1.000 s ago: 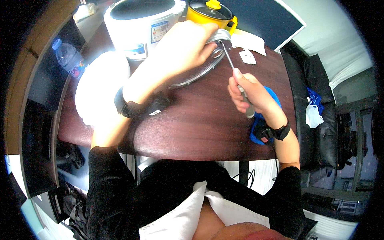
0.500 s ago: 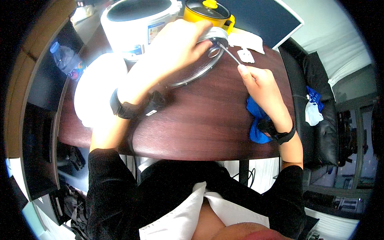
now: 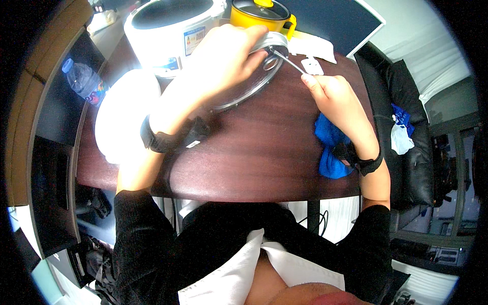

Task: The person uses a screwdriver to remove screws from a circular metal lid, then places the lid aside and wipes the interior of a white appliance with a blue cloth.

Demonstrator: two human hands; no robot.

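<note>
At 12 o'clock on counter (image 3: 264, 147): left hand (image 3: 223, 56) clamps round metal lid (image 3: 254, 81); right hand (image 3: 333, 99) fingers grip screwdriver (image 3: 287, 61), tip seated at lid center. Fastener work ongoing, not finished.

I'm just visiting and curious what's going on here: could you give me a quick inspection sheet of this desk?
Surface: dark wooden table, glare at its left.
Job's things: round metal lid lying flat; thin screwdriver tip at the lid's centre.
Clutter: white rice cooker, yellow pot, blue cloth, white round object, water bottle, white paper.
Hands: left hand presses on the lid; right hand grips the screwdriver.
Cables: thin cable under the table edge.
Surroundings: black chair at right, dark board behind.
</note>
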